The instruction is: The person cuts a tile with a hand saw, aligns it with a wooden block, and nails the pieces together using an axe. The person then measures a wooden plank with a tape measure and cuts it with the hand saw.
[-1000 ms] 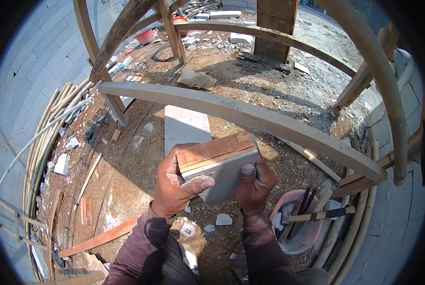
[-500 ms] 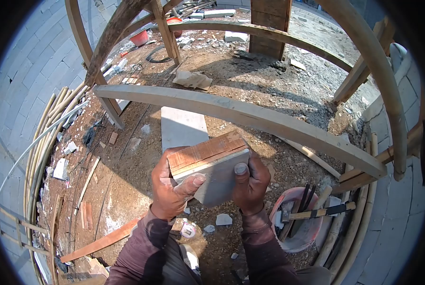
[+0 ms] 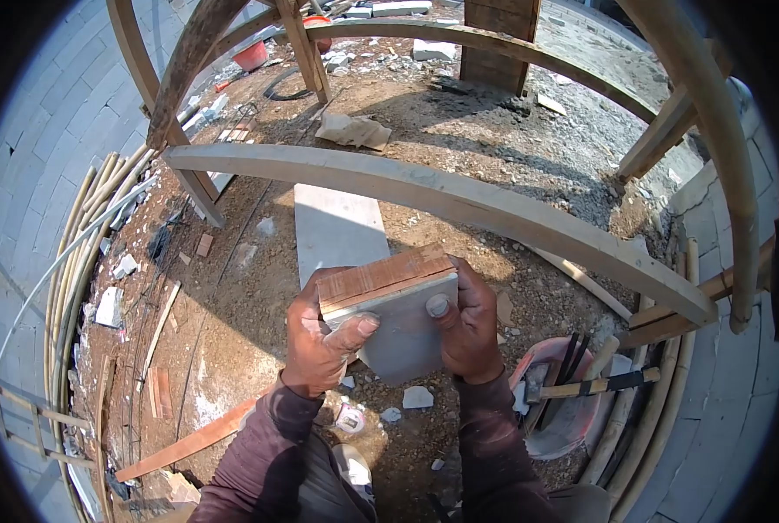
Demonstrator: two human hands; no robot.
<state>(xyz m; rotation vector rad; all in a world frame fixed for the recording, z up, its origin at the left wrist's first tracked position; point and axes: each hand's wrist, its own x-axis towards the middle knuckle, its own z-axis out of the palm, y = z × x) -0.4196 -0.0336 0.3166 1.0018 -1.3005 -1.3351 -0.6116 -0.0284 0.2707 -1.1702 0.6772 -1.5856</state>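
Observation:
A block of stacked boards (image 3: 407, 331), grey on its broad face with a reddish wooden top edge, is held up between both hands. My left hand (image 3: 320, 340) grips its left side, thumb across the grey face. On the right side my right hand (image 3: 472, 327) is closed round it, thumb also on the face. The fingers behind the block are hidden. Beyond it, a pale flat board (image 3: 337, 222) lies on the dirt.
A wooden beam (image 3: 424, 187) crosses ahead. At the lower right stands a pink bucket (image 3: 564, 440) with a hammer (image 3: 599, 383) and other tools. Bamboo poles (image 3: 80, 253) lie along the left block wall (image 3: 23, 192). A reddish plank (image 3: 185, 440) rests on the ground.
The view has shifted slightly. Both hands still hold the block, which is turned a little more face-on to me.

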